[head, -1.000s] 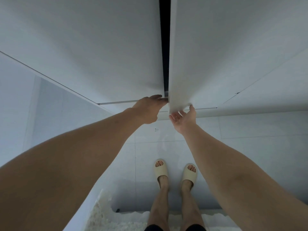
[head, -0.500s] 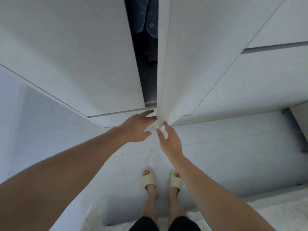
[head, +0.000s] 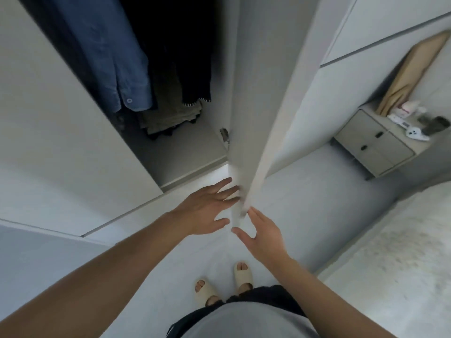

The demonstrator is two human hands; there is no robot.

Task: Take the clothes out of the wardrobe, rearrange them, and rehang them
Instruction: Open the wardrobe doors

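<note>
at 6 o'clock, nearest the camera, a grey shirt front (head: 244, 320) and dark shorts (head: 263, 295) fill the bottom edge, with two cream slippers (head: 225, 281) on the pale floor (head: 305, 215) just above them. a white fuzzy bed cover (head: 400, 252) lies at 4 o'clock.

both bare forearms reach up to the middle. the left hand (head: 207, 213) is spread flat with straight fingers, its tips touching the inner face of the open wardrobe door (head: 258, 118) near the bottom corner; it grasps nothing. the right hand (head: 263, 234) is loosely open just beside it, at the door's thin lower edge, thumb and forefinger apart around the corner; whether they pinch the edge i cannot tell.

the door stands edge-on toward 12 o'clock. to its left, at 11 o'clock, the wardrobe interior (head: 175, 152) is exposed: a blue denim shirt (head: 114, 62) hangs beside dark garments (head: 188, 52), one with a white stitched hem, and olive-green clothes (head: 170, 111) hang lower behind them. a metal hinge (head: 224, 135) sits on the inner wall.

farther off at 2 o'clock, a grey bedside cabinet (head: 373, 142) carries small blurred items on top, with a beige curtain (head: 410, 71) hanging above it.
</note>
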